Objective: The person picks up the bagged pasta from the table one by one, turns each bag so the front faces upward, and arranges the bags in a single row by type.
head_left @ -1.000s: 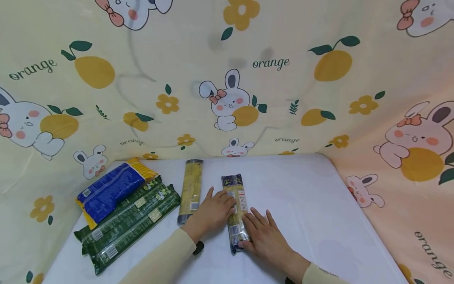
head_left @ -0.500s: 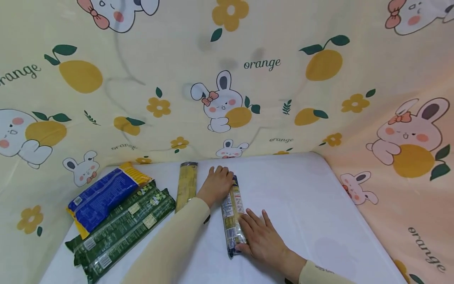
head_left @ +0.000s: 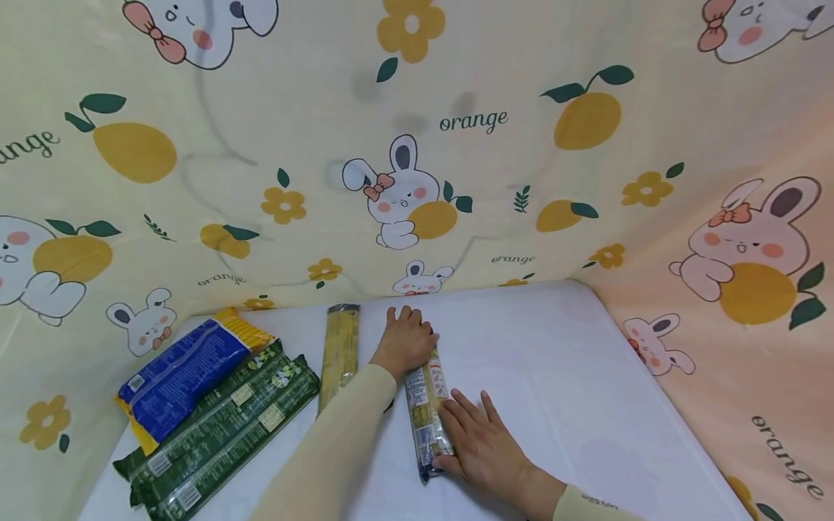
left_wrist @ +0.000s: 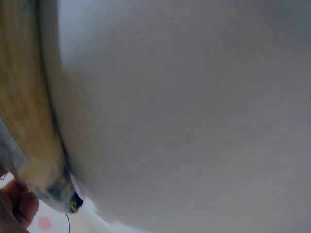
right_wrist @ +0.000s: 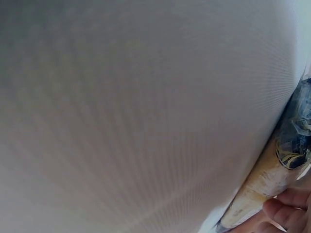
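A slim clear pack of spaghetti (head_left: 426, 405) with dark blue ends lies lengthwise on the white table. Its far end is hidden under my left hand (head_left: 405, 341), whose fingers bend over and grip that end. In the left wrist view, curled fingertips (left_wrist: 24, 208) sit beside the tip of the pack. My right hand (head_left: 485, 449) rests along the near right side, fingers fairly straight and touching the wrapper, thumb by the near end. In the right wrist view, fingers (right_wrist: 286, 211) touch the side of the pack.
A second spaghetti pack (head_left: 340, 344) lies to the left, partly behind my left sleeve (head_left: 332, 449). Further left, long green packs (head_left: 228, 427) lie slantwise, with a blue and yellow bag (head_left: 189, 376) overlapping them. A printed cloth (head_left: 313, 145) stands behind the table.
My left hand has gone from the middle of the pack to its far end and covers it. My right hand stays at the near side. The head view has shifted slightly.
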`<state>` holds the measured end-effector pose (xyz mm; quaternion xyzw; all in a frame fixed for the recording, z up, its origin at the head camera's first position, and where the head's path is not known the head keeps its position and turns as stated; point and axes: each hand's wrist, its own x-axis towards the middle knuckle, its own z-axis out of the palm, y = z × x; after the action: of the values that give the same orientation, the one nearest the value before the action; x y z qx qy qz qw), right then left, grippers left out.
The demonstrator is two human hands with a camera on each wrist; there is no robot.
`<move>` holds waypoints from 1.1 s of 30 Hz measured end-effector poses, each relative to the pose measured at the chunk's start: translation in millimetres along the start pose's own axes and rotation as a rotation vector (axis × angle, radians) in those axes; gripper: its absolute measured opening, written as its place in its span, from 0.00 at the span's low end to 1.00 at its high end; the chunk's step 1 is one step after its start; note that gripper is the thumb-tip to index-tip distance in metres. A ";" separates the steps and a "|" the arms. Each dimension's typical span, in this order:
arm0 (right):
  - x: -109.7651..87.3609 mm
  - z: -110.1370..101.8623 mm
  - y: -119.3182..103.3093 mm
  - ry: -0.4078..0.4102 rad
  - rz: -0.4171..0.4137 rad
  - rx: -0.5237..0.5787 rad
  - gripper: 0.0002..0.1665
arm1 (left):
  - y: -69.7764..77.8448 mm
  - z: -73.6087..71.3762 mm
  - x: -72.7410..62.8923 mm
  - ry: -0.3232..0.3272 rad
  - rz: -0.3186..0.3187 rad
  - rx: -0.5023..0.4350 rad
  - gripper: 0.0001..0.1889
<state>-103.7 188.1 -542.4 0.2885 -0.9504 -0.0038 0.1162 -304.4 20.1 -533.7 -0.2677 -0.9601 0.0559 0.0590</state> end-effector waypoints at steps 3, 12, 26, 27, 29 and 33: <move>0.4 -0.3 -0.3 -0.011 0.004 0.003 0.47 | 2.1 1.2 1.8 -0.036 -0.038 -0.044 0.29; 0.7 -1.4 -1.4 -0.014 0.010 0.056 0.48 | 5.1 -2.2 1.0 -0.049 -0.133 -0.105 0.31; 3.1 -9.3 -1.2 0.117 0.086 0.124 0.46 | -20.1 -16.2 -7.6 0.383 -0.083 -0.095 0.22; 3.5 -9.5 -1.4 0.113 0.128 0.143 0.45 | -22.4 -18.2 -8.8 0.423 -0.083 -0.099 0.22; 3.8 -11.1 -1.5 0.111 0.211 0.158 0.44 | -26.3 -23.0 -9.8 0.486 -0.086 -0.111 0.21; 2.4 -11.0 -2.0 0.143 0.266 0.131 0.38 | -32.4 -29.2 -13.5 0.539 -0.104 -0.106 0.21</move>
<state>-102.1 185.8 -531.2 0.1665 -0.9677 0.0942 0.1640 -305.1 -12.3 -501.5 -0.2260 -0.9237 -0.0708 0.3011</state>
